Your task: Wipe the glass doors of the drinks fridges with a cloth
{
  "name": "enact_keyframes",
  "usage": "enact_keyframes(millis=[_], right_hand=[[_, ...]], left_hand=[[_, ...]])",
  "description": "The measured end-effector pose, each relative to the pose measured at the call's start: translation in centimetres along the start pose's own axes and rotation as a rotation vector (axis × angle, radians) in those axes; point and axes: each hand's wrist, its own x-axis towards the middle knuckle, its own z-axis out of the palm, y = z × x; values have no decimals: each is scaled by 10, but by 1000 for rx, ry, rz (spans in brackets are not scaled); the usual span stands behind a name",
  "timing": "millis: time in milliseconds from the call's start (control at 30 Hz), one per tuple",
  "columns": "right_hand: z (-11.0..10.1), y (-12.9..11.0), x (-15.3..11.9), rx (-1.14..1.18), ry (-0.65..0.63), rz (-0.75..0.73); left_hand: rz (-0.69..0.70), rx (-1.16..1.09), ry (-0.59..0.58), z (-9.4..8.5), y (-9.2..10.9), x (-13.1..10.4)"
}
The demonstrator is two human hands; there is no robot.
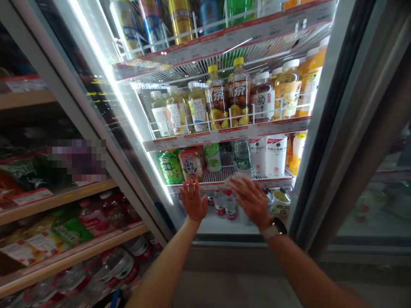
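My left hand [193,202] is raised at the front edge of the lower wire shelf [221,175], fingers stretched out and holding nothing. It is nearest to a red-and-white drink carton [192,164], with a green drink carton [171,167] to the left of that. Farther right, my right hand [252,201], with a watch on its wrist, is at the same shelf edge, its fingers over a pale, cloth-like thing [236,179] that is blurred. Just behind it stands a clear bottle [243,156], beside white cartons [276,156].
Above are tea bottles [215,98] behind a wire rail, then a shelf of cans [181,21]. Small bottles [230,207] stand on the cooler floor. Metal door frames [340,128] flank the right side; wooden shelves [80,250] with packs and bottles are at left.
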Motion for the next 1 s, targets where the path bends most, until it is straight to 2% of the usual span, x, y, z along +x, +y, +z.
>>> enact_keyframes(millis=[67,133,200,300,400,467,533,600,667,700,833,900,1000], right_hand=[[-19,28,12,-95,156,141],[-32,48,14,-149,272,197],[-35,54,5,-162,281,197],[-26,36,-26,-102,100,130],[-11,6,-62,35,-127,-45],[-6,-7,-77,111,-222,-174],[-7,-8,-80,136,-272,-259],[-15,3,-71,109,-293,-273],[-29,24,-52,33,-236,-183],[-37,37,-42,-24,-165,-97],[-61,80,-9,-257,232,274],[-62,87,-3,-293,311,347],[-50,73,-7,-233,282,353]], left_hand=[[-1,-6,-1,2,-1,-2],[-11,-33,-4,3,-1,-4],[-26,-60,-16,5,-2,-6],[-48,-66,-36,5,-3,-8],[-58,-75,-48,4,-3,-7],[-57,-80,-53,2,-2,-5],[-41,-62,-47,1,-1,-2],[-17,-38,-26,-1,1,1],[-1,-26,-2,-2,3,5],[3,-24,7,-2,4,6],[17,-37,21,-1,4,7],[4,-47,9,0,3,5],[-41,-57,-28,2,0,0]])
